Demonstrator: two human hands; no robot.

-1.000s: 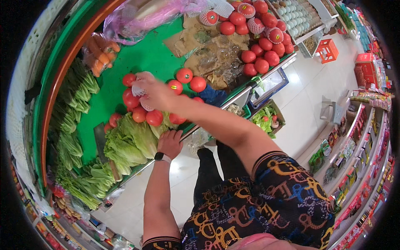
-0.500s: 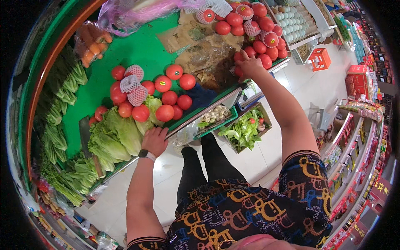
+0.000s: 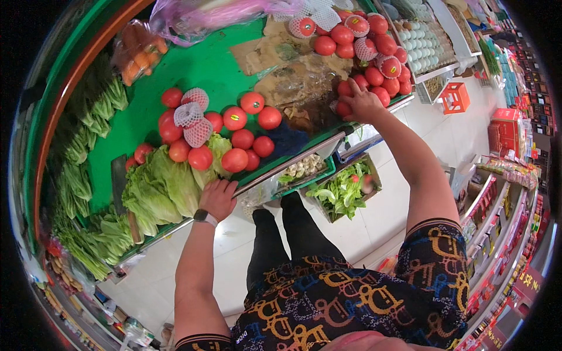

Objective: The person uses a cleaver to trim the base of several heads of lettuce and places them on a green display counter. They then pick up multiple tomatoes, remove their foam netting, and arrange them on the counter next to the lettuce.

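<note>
My left hand, with a watch on its wrist, rests at the stand's front metal rail, its fingers curled over the edge beside the lettuce. Over at the right, my right hand reaches to the near edge of a tomato pile. Its fingers are bent round a tomato at the pile's corner; part of their grip is hidden. Several of these tomatoes wear white foam nets. A second group of tomatoes lies loose between my hands, behind the lettuce.
Green leafy bundles and a bag of carrots line the left. A dark flat blade lies by the lettuce. Below the rail are a mushroom tray and a box of greens. Eggs stand at the far right.
My right hand has shifted slightly nearer the rail, its fingers bending more round the corner tomato. My left hand keeps its place. The whole view has turned a little.
</note>
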